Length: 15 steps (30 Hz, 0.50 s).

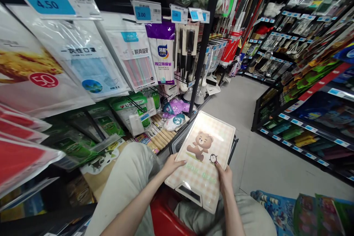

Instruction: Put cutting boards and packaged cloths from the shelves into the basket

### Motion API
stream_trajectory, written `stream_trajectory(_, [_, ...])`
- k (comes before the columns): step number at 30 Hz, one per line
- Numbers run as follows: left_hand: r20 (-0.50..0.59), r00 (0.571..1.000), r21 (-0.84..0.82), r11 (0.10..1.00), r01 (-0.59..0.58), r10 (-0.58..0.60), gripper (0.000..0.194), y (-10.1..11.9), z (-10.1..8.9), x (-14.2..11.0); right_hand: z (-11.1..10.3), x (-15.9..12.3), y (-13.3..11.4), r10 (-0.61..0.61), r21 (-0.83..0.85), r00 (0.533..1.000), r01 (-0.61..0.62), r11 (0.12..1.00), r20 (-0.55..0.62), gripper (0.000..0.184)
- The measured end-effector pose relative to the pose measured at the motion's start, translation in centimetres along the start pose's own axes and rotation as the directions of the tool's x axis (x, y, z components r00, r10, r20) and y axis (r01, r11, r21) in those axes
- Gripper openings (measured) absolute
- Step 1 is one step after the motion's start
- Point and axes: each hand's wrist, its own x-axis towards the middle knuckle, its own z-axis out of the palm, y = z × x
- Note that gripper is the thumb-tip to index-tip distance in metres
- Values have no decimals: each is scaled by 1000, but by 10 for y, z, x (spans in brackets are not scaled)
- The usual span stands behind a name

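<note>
A flat checked cutting board with a brown bear and a small penguin printed on it lies tilted over my lap, its handle slot toward me. My left hand grips its left edge, thumb on top. My right hand holds the right edge near the penguin, fingers curled under. Beneath the board a red shopping basket shows, with its dark handle at the board's right side.
Hanging packs of masks, straws and a purple bag fill the rack on my left, under blue price tags. A black upright post stands ahead. A grey floor aisle runs forward, with stocked shelves on the right.
</note>
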Motion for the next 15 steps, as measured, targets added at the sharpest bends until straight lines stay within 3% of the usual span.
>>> stream_trajectory(15, [-21, 999, -21, 999, 43, -44, 43, 2, 2, 0, 0, 0, 0, 50, -3, 998, -50, 999, 25, 50])
